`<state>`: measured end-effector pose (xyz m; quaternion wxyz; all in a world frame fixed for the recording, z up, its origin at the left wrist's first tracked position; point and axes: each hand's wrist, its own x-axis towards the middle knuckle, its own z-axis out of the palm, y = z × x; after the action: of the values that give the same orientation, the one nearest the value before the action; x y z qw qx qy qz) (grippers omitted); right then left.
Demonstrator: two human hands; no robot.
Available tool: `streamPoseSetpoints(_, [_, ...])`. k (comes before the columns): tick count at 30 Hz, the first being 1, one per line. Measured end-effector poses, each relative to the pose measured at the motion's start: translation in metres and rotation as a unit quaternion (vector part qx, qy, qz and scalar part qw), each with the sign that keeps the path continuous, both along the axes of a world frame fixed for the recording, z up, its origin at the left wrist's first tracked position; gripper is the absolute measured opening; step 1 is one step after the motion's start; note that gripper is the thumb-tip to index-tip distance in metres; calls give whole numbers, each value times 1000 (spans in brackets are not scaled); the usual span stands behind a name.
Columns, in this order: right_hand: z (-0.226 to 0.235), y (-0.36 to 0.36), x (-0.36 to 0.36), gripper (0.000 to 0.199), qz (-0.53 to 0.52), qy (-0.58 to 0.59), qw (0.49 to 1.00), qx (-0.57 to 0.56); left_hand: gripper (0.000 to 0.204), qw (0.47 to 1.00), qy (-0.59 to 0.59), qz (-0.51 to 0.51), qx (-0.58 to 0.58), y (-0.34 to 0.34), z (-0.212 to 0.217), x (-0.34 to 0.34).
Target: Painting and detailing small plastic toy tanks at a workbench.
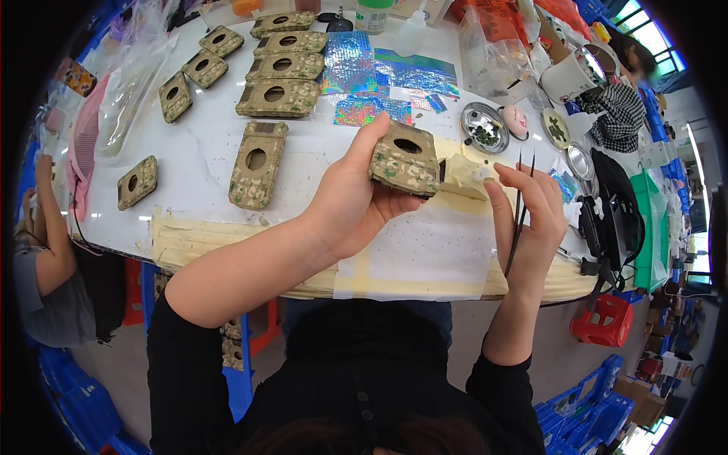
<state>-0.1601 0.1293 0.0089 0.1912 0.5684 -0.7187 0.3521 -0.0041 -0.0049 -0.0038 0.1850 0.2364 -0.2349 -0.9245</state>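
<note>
My left hand (345, 193) grips a camouflage-painted model tank hull (403, 168) above the table, its round top opening facing up. In my right hand (540, 216) is a pair of black tweezers (519, 216), tips pointing away from me and apart from the hull. The right thumb and forefinger are close to a small white piece (481, 174) by a cream-coloured wrapped block (459, 180); whether they touch it I cannot tell. A white paper sheet (417, 254) lies beneath my hands.
More camouflage hulls (258, 164) stand on the left and at the back of the table (205, 159). Shiny holographic sheets (349, 64) lie behind my left hand. A round metal dish (485, 127) holds dark green bits. A black bag (618, 205) and green tray (648, 227) are at right.
</note>
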Motion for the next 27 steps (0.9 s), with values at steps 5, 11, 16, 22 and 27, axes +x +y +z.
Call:
streamPoseSetpoints(5, [-1,-3,2,15,-3,-15,1000,13,51,1000,-8,4,1,0,0,1])
streamPoseSetpoints(11, [13,2,6,13,-7,-18,997,-81,51,1000,5,-8,-1,1,-1,0])
streamPoseSetpoints(16, [26,2,19,13,130,-131,971,-150,51,999,14,-34,-1,1,2,1])
streamPoseSetpoints(22, [18,-18,29,10,205,-209,945,-148,51,998,22,-59,-9,3,4,0])
streamPoseSetpoints(27, [19,-22,34,10,214,-293,927,-93,51,997,31,-68,-2,2,0,1])
